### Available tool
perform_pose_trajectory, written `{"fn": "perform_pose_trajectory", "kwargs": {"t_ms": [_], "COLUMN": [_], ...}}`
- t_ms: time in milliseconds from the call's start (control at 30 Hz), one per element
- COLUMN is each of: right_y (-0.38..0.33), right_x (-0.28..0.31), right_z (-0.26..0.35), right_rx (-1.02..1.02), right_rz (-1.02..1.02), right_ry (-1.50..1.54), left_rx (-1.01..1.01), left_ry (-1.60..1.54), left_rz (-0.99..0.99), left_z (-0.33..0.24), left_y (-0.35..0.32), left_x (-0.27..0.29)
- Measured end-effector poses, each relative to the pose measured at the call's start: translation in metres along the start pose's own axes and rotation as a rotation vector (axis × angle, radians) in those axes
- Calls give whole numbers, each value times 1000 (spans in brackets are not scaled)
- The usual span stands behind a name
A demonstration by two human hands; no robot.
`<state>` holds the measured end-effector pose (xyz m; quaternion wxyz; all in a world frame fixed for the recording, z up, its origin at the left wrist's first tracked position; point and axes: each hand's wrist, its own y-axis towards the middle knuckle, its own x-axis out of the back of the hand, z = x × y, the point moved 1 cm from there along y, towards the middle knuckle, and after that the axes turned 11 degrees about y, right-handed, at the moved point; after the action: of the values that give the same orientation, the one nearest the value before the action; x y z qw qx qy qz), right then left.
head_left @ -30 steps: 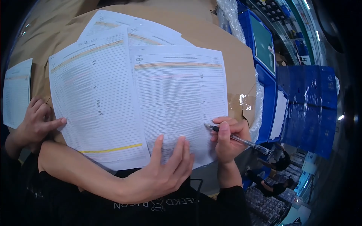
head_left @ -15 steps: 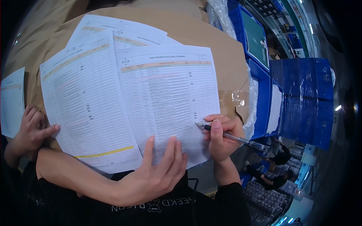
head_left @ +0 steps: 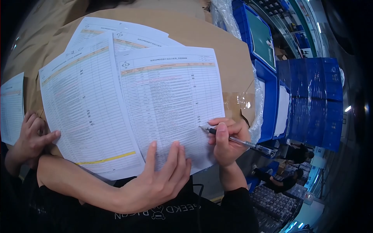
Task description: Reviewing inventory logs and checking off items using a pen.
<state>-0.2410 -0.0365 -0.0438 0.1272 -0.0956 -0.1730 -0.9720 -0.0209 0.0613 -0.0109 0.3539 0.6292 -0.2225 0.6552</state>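
Observation:
A printed table sheet (head_left: 171,101) lies before me on brown cardboard. My left hand (head_left: 167,174) rests on its lower edge, fingers stretched out and holding nothing. Between the fingers of my right hand (head_left: 229,141) is a clear-barrelled pen (head_left: 248,144), its tip at the sheet's right-hand columns, beside several short handwritten marks. To the left lies a second table sheet (head_left: 85,105) with a yellow band near its bottom, its right edge meeting the first sheet. Another person's hand (head_left: 35,134) touches that sheet's left edge.
Further sheets (head_left: 112,33) lie partly covered behind these two, and another paper (head_left: 12,108) is at the far left. Blue bins (head_left: 268,105) and bubble wrap (head_left: 256,112) border the cardboard (head_left: 186,27) on the right. Two people (head_left: 285,180) are farther off at lower right.
The sheets and hands sit slightly farther left in the view. My right hand still grips the pen at nearly the same spot. At lower right, a distant person has shifted.

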Motion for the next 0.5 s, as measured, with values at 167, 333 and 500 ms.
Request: {"fn": "perform_pose_trajectory", "kwargs": {"t_ms": [167, 333, 500], "right_y": [-1, 0, 0], "right_x": [-1, -1, -2], "right_z": [1, 0, 1], "right_rx": [-25, -6, -14], "right_rz": [-23, -12, -39], "right_ry": [5, -9, 10], "left_rx": [1, -12, -8], "left_ry": [-1, -8, -10], "left_rz": [-3, 15, -2], "left_z": [0, 1, 1], "left_y": [0, 0, 0], "left_x": [0, 0, 0]}}
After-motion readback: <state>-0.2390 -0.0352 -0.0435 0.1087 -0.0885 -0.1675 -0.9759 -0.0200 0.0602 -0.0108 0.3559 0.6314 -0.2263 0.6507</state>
